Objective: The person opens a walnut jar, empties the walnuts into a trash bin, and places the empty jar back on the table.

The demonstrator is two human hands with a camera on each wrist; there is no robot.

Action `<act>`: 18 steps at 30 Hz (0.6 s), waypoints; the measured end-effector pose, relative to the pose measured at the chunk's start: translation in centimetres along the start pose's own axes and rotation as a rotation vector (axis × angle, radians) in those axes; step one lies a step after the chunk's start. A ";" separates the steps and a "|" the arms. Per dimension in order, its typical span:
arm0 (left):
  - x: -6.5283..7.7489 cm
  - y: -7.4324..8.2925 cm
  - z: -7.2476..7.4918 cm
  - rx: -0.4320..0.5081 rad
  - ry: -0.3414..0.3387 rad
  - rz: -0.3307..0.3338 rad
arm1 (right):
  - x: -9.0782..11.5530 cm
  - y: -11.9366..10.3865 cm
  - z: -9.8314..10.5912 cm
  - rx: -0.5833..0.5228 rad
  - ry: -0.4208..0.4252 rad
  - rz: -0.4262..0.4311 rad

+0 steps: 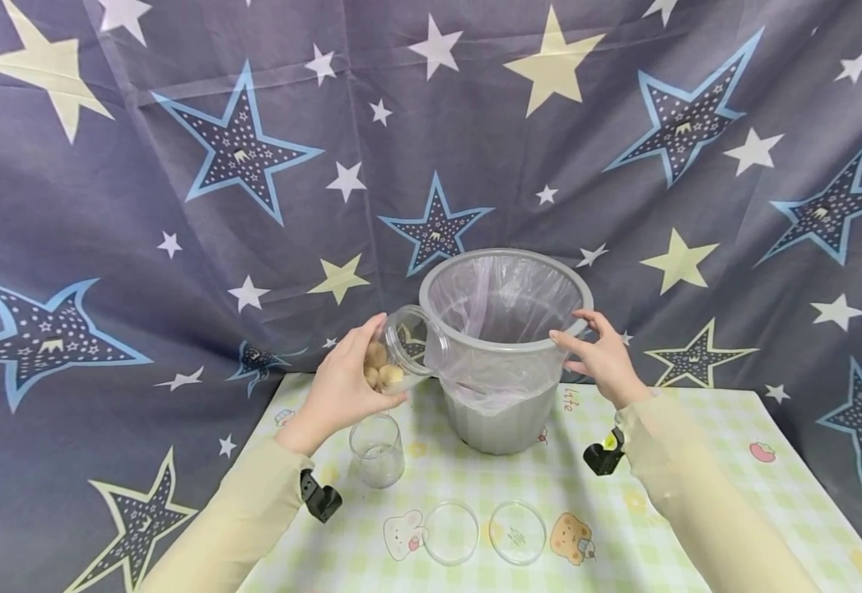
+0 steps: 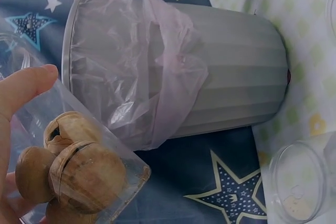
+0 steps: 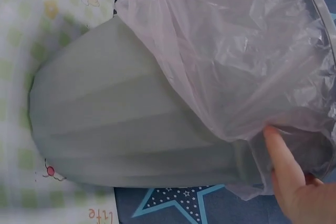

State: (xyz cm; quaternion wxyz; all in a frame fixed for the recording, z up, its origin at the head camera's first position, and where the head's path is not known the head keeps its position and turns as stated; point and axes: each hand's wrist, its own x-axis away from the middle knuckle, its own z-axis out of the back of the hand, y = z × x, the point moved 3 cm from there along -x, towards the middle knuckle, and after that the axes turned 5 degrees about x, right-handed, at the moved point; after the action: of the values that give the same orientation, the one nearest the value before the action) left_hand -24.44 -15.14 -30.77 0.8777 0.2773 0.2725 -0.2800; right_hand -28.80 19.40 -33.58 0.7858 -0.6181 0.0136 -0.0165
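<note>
My left hand (image 1: 345, 375) grips a clear jar (image 1: 408, 329), tilted with its mouth towards the bin's left rim. Inside the jar lie several round brown, nut-like balls (image 2: 89, 174), some with dark cracks; their exact kind is unclear. Beside it stands a grey trash bin (image 1: 505, 420), lined with a thin, pale pink plastic bag (image 2: 181, 61) folded over the rim. At the bin's right rim, my right hand (image 1: 601, 354) holds on, thumb and fingers about the edge and the bag. In the right wrist view one finger (image 3: 283, 156) touches the bag.
A second clear jar (image 1: 376, 453) stands on the table below my left hand. Nearer me, two round clear lids (image 1: 451, 534) lie flat on the checked tablecloth (image 1: 697, 461). Behind the bin hangs a dark star-patterned curtain (image 1: 371, 156).
</note>
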 end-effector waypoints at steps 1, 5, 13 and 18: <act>-0.2 0.0 0.1 -0.004 -0.002 0.003 | 0.0 0.0 -0.1 -0.007 0.005 0.002; -1.2 -0.2 0.2 -0.017 -0.015 0.017 | -0.1 0.2 -0.1 -0.028 0.009 0.008; -3.6 -0.1 0.2 -0.069 -0.063 -0.017 | 0.0 0.3 -0.2 -0.039 0.000 0.013; -4.9 0.0 0.1 -0.093 -0.088 -0.046 | 0.0 0.4 -0.3 -0.052 -0.008 0.011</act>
State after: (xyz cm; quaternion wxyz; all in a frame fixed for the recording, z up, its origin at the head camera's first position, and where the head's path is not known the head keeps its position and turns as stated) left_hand -27.81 -13.59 -27.61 0.8942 0.2171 0.2528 -0.2990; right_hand -28.85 19.23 -34.04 0.7697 -0.6382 0.0143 -0.0096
